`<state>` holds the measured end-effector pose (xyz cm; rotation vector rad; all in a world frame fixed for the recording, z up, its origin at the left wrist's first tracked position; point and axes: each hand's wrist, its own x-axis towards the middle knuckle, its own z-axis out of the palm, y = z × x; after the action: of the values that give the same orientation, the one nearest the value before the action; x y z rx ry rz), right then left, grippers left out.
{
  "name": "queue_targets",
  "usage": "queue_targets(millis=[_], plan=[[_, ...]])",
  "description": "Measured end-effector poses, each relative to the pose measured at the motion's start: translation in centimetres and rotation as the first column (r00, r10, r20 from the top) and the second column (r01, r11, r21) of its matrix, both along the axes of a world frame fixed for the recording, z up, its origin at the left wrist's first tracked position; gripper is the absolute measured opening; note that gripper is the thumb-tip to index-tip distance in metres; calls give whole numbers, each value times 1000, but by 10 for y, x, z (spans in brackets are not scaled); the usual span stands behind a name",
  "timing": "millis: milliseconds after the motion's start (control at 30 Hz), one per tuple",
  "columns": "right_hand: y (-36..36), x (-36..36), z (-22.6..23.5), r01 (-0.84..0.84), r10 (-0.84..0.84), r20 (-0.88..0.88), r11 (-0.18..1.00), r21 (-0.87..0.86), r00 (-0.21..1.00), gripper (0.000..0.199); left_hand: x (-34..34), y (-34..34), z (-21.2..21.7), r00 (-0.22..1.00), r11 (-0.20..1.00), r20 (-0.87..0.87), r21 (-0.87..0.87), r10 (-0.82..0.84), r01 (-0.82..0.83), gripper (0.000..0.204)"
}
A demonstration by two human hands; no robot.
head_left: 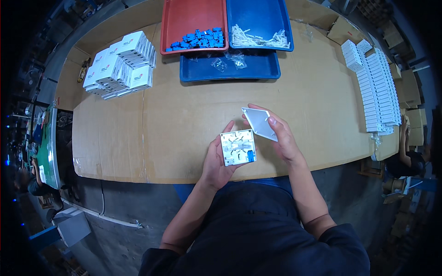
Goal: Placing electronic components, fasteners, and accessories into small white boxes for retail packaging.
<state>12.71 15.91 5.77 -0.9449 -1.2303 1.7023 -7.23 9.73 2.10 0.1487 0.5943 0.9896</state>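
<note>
In my left hand rests a small square white plastic box, its inner side facing up. Inside it I see fine moulded clips, a clear piece near the middle and a blue connector in the lower right corner. My right hand grips a flat white cover by its right edge, thumb on top. The cover is tilted, just above and right of the box, with a narrow gap between their near corners.
A red tray holds blue connectors. Beside it a blue tray holds white strips. Small clear bags lie in a lower blue tray. White boxes are stacked at left and in rows at right. Other people work at both sides.
</note>
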Motion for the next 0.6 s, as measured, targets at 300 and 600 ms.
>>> queue_targets(millis=[300,600], plan=[[2,2,-2,-93,92,7,995,46,996,60,8,0,-7,981,997,189,-53,-41,52,69],[0,-4,-20,-150,140,197,988,33,970,55,18,2,9,979,993,202,-115,14,10,68]])
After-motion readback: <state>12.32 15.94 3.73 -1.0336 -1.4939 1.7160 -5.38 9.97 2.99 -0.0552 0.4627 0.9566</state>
